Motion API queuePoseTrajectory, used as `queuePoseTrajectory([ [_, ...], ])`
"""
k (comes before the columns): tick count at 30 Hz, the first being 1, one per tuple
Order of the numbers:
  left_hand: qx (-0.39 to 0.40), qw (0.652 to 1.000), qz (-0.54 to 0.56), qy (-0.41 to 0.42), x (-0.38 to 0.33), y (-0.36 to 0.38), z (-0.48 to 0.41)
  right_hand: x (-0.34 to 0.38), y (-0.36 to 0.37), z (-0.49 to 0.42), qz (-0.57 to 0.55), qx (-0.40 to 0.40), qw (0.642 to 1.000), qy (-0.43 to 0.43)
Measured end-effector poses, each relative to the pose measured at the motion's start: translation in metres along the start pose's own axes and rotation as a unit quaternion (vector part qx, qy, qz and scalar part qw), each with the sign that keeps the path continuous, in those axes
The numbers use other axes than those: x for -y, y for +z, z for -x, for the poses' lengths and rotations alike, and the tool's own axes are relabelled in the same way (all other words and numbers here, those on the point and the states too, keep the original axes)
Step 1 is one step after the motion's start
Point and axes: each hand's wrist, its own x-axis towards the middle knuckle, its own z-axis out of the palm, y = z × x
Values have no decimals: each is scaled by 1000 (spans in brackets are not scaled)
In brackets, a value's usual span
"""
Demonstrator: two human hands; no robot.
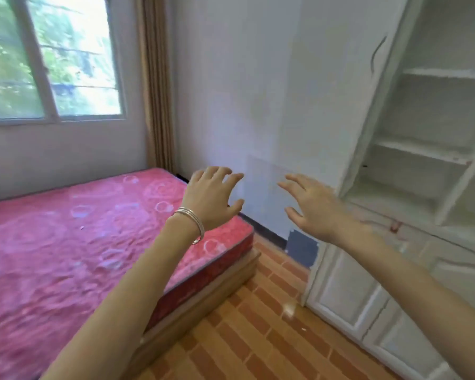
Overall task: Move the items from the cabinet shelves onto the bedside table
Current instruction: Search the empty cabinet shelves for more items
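Both hands are raised in front of the person and hold nothing. The left hand (211, 196), with thin bangles (193, 218) on its wrist, has the fingers spread and a little bent. The right hand (310, 204) has the fingers nearly straight and apart. Both are near the cabinet shelves (422, 152) but touch nothing.

With free hands, I judge the step is the reach for an item. The next move calls for turning right, toward the shelves, and choosing something to take.

I can make out no item on the 3 shelf boards in view, only a small dark spot at the back of 1, too small to name. The right part of the cabinet is cut off by the frame edge. The bedside table is not in view; to the left lies only the pink mattress (80, 229). Everything is slightly blurred.
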Motion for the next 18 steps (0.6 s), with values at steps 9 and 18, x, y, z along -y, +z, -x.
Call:
queuePoseTrajectory([
  [9, 72, 961, -120, -240, 171, -36, 166, 216, 101, -125, -116, 9, 955, -272],
  [18, 72, 882, -197, -422, 236, -87, 298, 391, 144, -168, -185, 16, 863, -469],
])
